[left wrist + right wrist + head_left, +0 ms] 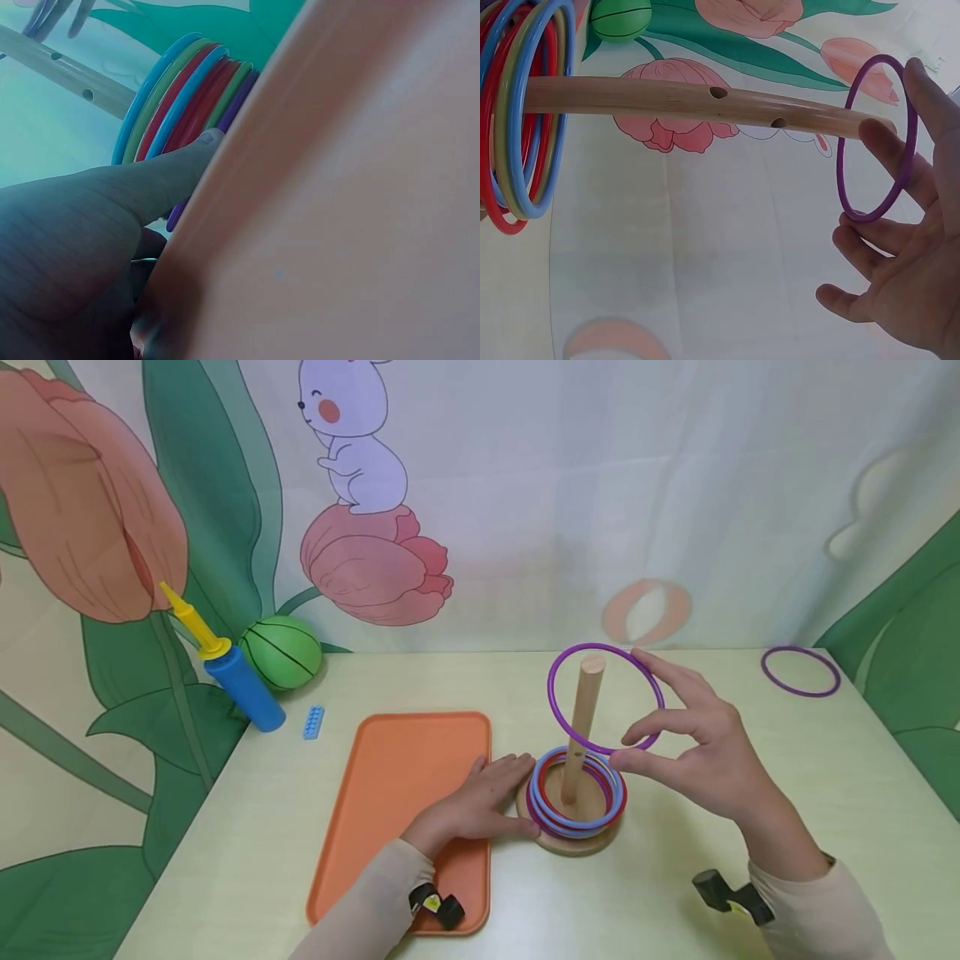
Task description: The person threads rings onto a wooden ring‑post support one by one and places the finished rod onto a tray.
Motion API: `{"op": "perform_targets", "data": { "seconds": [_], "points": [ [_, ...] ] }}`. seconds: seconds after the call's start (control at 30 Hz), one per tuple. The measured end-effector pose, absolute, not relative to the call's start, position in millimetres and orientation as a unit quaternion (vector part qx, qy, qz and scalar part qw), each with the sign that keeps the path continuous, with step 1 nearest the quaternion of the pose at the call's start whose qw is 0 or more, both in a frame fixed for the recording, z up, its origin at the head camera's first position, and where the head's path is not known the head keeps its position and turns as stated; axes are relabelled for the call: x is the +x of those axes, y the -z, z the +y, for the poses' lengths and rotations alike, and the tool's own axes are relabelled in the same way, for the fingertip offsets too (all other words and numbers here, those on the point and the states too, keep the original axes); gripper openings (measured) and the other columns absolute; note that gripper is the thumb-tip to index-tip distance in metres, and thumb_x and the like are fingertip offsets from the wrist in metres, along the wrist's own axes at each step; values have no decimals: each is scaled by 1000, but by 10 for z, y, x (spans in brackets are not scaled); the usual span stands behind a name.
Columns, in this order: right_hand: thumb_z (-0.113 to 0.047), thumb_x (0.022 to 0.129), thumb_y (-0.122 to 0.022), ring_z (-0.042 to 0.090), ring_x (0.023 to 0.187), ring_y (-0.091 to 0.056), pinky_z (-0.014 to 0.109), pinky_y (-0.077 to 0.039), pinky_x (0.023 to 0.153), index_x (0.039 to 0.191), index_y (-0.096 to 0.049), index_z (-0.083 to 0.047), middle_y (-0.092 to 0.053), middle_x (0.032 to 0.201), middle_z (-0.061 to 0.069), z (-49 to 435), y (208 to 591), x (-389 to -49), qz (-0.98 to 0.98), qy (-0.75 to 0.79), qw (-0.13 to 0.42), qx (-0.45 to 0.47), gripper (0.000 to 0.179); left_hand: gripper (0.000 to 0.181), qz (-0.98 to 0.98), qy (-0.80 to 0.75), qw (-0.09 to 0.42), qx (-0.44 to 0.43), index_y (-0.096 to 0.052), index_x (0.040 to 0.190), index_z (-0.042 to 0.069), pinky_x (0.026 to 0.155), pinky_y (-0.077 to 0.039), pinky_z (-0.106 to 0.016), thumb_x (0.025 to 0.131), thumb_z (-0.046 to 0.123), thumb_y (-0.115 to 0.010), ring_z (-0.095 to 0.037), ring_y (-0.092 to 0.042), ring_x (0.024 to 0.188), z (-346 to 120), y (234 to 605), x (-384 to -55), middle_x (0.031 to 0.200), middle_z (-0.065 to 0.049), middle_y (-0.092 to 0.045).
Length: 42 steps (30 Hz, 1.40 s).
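My right hand (708, 752) pinches a purple ring (551, 693) between thumb and fingers, high beside a wooden peg (588, 702). In the right wrist view the held ring (841, 165) circles the peg's tip (881, 126). Blue, red, green and purple rings (176, 112) lie stacked low around the peg. They rest on the round wooden base (573, 848). With fingers extended, my left hand (480, 800) lies over the tray's right edge, thumb and fingertips at the left side of the base. Its thumb (180, 165) shows beside the stack in the left wrist view.
An orange tray (397, 777) lies under my left forearm. At the back left are a blue and yellow hand pump (247, 689), a green ball (281, 652) and a small blue brick (313, 722). Another purple ring (813, 695) lies at the far right, near the printed curtain (525, 527).
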State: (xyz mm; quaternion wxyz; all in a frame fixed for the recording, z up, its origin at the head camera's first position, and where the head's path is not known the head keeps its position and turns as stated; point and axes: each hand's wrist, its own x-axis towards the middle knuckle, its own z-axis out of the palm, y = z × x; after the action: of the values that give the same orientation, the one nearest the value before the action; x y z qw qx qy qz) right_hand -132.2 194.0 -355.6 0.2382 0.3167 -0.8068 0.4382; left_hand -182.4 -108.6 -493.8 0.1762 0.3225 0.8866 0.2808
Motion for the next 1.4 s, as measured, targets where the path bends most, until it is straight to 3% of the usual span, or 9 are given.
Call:
{"op": "perform_targets", "data": {
  "seconds": [0.23,0.4,0.57,0.63,0.8,0.97,1.03,1.17,1.4],
  "points": [
    [-4,64,-99,17,140,-49,23,-35,110,86,-85,-24,-55,156,8,1945,3616,-1299,-826,-421,201,317,33,101,888,-277,172,323,-24,169,12,129,5,-55,93,54,-76,-27,-15,162,-1088,4951,-1832,175,-4,-23],
    [-13,70,-99,20,136,-52,33,-39,107,92,-86,-23,-52,160,3,1973,3743,-1282,-851,-404,161,294,27,102,889,-277,170,323,-23,169,11,129,4,-56,94,54,-76,-27,-15,162,-1090,4944,-1825,175,-4,-23],
    [-18,74,-97,30,138,-54,24,-40,107,94,-86,-24,-49,161,6,2036,3879,-1238,-863,-402,129,277,23,102,890,-275,171,322,-23,169,11,129,4,-56,94,54,-76,-27,-15,162,-1082,4943,-1828,175,-4,-23],
    [-19,75,-97,34,138,-55,30,-43,109,94,-86,-25,-49,162,8,2044,3918,-1238,-865,-399,123,278,23,102,890,-276,173,320,-23,169,12,129,5,-55,94,54,-76,-26,-14,162,-1084,4941,-1831,175,-3,-23],
    [-20,77,-97,37,138,-56,61,-51,102,98,-86,-20,-48,162,12,2031,3994,-1278,-865,-380,113,309,24,102,889,-279,174,318,-23,169,12,129,5,-56,93,54,-76,-26,-14,162,-1077,4946,-1834,175,-3,-23],
    [-20,77,-96,37,138,-56,46,-51,107,100,-86,-18,-49,161,12,2033,4062,-1312,-863,-372,100,327,25,102,890,-277,172,319,-23,170,14,129,4,-55,93,55,-76,-26,-14,162,-1075,4949,-1828,175,-2,-23],
    [-22,78,-96,37,140,-55,49,-49,108,101,-86,-19,-49,161,12,2028,4081,-1326,-862,-376,89,329,25,101,890,-277,172,320,-23,170,15,129,5,-55,93,55,-76,-25,-14,162,-1082,4943,-1823,175,-1,-23],
    [-27,80,-95,37,144,-50,67,-45,105,100,-87,-21,-49,162,9,2019,4116,-1359,-856,-393,58,331,23,101,888,-279,171,322,-22,170,15,129,6,-55,93,55,-76,-25,-14,162,-1082,4940,-1824,175,-2,-23],
    [-35,81,-94,37,145,-49,67,-45,107,100,-87,-19,-50,161,8,2007,4236,-1431,-857,-397,19,328,25,103,888,-281,176,318,-20,170,17,129,6,-55,93,57,-76,-25,-14,163,-1088,4945,-1823,175,-2,-21]
  ]
}}
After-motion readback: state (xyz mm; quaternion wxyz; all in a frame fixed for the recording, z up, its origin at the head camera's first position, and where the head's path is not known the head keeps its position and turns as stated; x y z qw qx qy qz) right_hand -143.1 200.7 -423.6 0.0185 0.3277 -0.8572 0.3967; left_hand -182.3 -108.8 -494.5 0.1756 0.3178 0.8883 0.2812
